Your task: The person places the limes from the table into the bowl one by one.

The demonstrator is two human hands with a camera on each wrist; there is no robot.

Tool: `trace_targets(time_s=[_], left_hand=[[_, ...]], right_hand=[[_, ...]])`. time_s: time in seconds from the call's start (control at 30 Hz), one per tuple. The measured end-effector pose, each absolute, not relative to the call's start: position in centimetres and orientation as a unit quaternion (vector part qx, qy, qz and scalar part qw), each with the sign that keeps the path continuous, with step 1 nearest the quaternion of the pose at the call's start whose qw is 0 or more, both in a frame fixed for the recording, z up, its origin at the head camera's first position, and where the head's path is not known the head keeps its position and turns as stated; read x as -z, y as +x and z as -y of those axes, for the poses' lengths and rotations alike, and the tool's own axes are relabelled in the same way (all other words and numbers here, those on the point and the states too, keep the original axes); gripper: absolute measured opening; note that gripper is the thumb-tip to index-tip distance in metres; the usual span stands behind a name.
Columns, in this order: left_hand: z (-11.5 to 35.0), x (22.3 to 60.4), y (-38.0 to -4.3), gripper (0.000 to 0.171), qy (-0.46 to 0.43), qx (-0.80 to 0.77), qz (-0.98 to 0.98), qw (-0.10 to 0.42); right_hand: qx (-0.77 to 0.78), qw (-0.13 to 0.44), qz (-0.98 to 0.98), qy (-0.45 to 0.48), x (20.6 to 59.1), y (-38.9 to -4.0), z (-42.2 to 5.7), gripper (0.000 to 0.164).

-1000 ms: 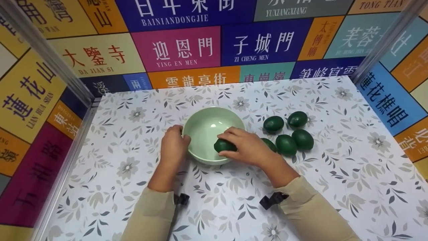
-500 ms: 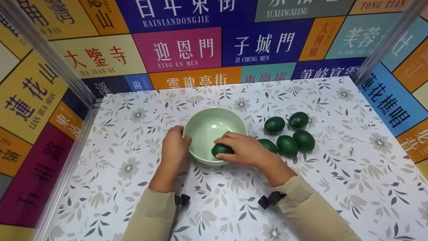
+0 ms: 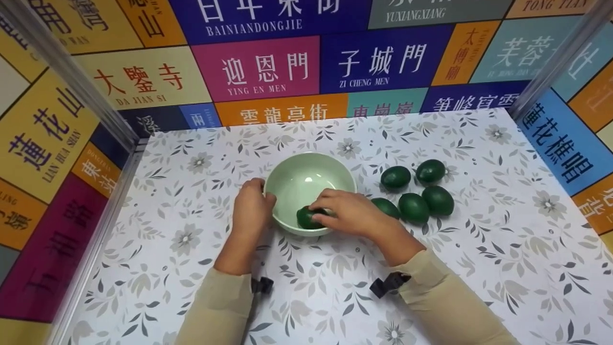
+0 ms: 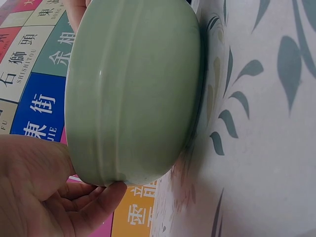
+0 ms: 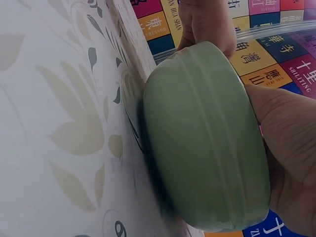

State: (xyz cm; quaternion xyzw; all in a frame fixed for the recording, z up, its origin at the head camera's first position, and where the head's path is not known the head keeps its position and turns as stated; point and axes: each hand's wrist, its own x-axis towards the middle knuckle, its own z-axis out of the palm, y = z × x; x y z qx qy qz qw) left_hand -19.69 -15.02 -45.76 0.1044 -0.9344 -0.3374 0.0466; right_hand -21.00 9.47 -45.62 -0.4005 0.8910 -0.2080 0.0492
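Observation:
A light green bowl (image 3: pixel 292 179) stands upright on the table. My left hand (image 3: pixel 250 208) grips its left rim, thumb at the rim and fingers against the outer wall; in the left wrist view, the fingertips press on the bowl's side (image 4: pixel 133 94). Inside the bowl, low near its front right, is a dark green oval fruit, like a lime (image 3: pixel 305 218). My right hand (image 3: pixel 352 211) reaches over the right rim, its thumb and fingertips on that fruit. In the right wrist view, the bowl wall (image 5: pixel 202 143) hides the fruit.
Several more dark green fruits (image 3: pixel 414 208) lie in a loose cluster right of the bowl, one partly hidden by my right hand. The table (image 3: pixel 311 297) has a leafy floral cover. Colourful lettered panels (image 3: pixel 258 67) wall in the back and sides.
My right fingers have lowered the fruit further into the bowl and slightly left; more of it now shows beyond the fingertips. My left hand keeps its place on the rim.

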Motion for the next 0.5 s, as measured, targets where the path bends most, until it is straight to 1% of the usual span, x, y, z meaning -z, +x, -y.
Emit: trace_targets(time_s=[0.5], left_hand=[[14.94,45.77,-19.65,0.033,0.105,0.348,0.93,0.048]], right_hand=[[0.2,0.029,-0.891,-0.408,45.68,-21.08,-9.61,0.031]])
